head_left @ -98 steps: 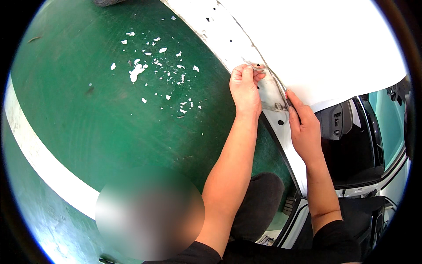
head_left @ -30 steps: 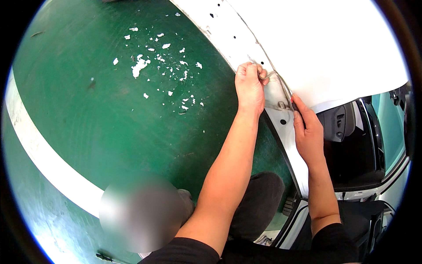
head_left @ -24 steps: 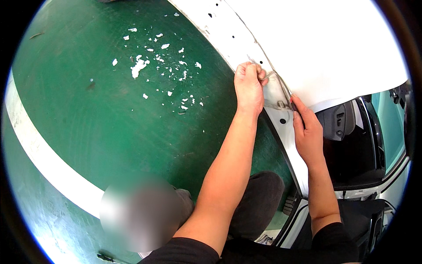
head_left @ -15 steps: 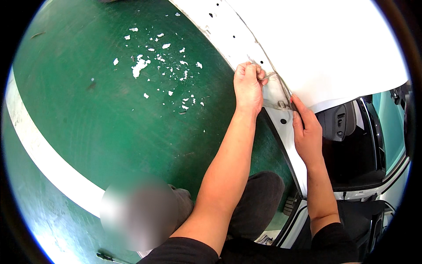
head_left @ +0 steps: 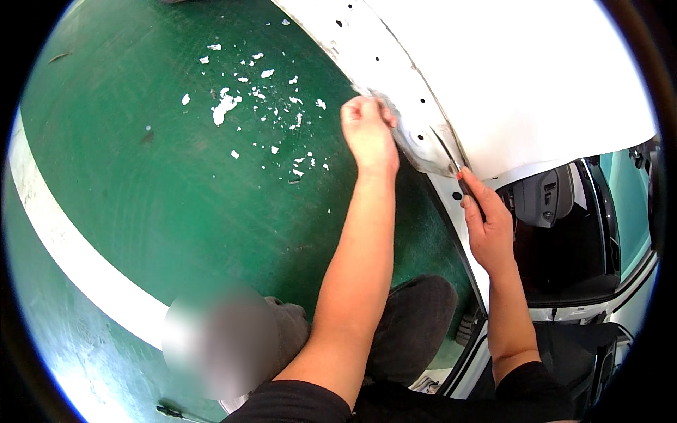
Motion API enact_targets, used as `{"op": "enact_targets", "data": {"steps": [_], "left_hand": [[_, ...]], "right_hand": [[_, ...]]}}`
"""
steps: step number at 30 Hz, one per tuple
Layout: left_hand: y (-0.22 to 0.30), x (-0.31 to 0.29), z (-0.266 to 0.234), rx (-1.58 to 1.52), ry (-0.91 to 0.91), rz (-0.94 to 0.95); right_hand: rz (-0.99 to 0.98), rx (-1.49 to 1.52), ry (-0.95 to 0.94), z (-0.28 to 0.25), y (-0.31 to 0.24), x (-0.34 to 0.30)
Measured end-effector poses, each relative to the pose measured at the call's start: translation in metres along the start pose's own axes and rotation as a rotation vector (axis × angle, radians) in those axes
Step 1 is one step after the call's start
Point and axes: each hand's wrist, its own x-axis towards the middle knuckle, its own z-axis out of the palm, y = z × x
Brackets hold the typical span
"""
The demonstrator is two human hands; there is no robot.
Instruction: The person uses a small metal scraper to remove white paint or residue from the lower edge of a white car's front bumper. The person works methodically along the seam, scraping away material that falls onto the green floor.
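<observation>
My left hand (head_left: 369, 134) is closed at the lower edge of a white car door (head_left: 543, 84), its fingers pinched on a thin greyish strip (head_left: 399, 124) that lies along that edge. Most of what the fingers grip is hidden behind them. My right hand (head_left: 489, 224) wraps round the dark handle of a slim, pointed hand tool (head_left: 444, 146). The narrow blade points up and left over the door's bordering flange, close to a dark seam (head_left: 422, 76). Small round holes dot this flange.
White flakes (head_left: 226, 107) lie scattered on the green floor (head_left: 141, 211), left of the door. A white painted line (head_left: 77, 261) curves across the floor. At right is the car's dark interior (head_left: 557, 261). A black-handled tool (head_left: 168, 410) lies at the lower left.
My left hand has moved left, away from the seam, drawing the strip to the panel's edge. The tool's blade, mostly hidden before, now shows clear of the seam in my right hand.
</observation>
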Motion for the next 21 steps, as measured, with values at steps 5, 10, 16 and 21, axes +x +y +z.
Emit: {"op": "enact_targets", "data": {"steps": [5,10,16,21], "left_hand": [[0.039,0.032,-0.014,-0.021,0.18,0.275],[0.062,0.051,-0.019,-0.097,0.131,0.368],[0.069,0.037,0.001,-0.003,0.133,0.274],[0.005,0.003,0.015,0.177,0.065,-0.014]], "right_hand": [[0.141,0.1,-0.107,0.006,0.003,-0.016],[0.152,0.133,-0.109,0.007,0.005,-0.021],[0.165,0.13,-0.095,0.008,-0.001,-0.005],[0.105,0.033,-0.027,0.005,-0.021,0.032]]}}
